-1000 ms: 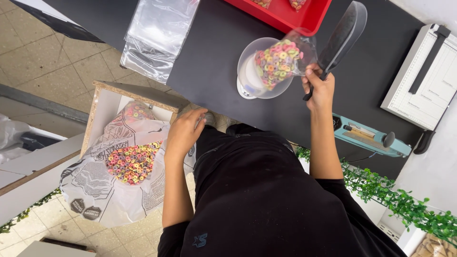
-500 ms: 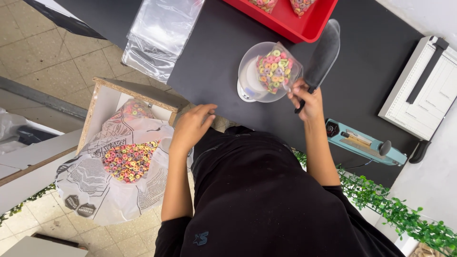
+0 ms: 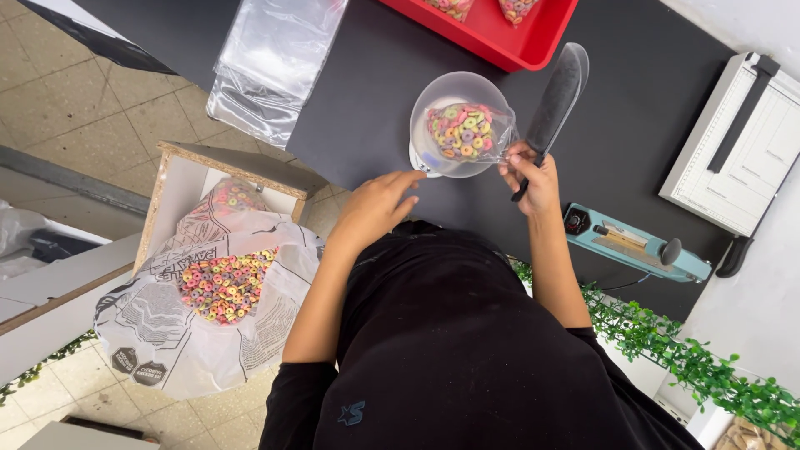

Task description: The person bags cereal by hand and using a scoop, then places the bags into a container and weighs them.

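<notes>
The tabletop [image 3: 650, 108] is matte black. At twelve o'clock sits a bright red tray [image 3: 500, 37]. The cereal rings [image 3: 461, 131] in the clear small bag are pink, yellow, green and purple. At four o'clock lies a pale blue sealer [image 3: 637, 246]. The big sack [image 3: 250, 333] at eight o'clock is white with black print.

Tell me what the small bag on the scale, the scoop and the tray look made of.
Small bag: thin clear plastic film; the coloured cereal rings show through and it creases and glints. Scoop, in the right hand: grey, matte, probably plastic, possibly metal, with a dark handle. Tray: glossy red, smooth rim, likely moulded plastic.
</notes>
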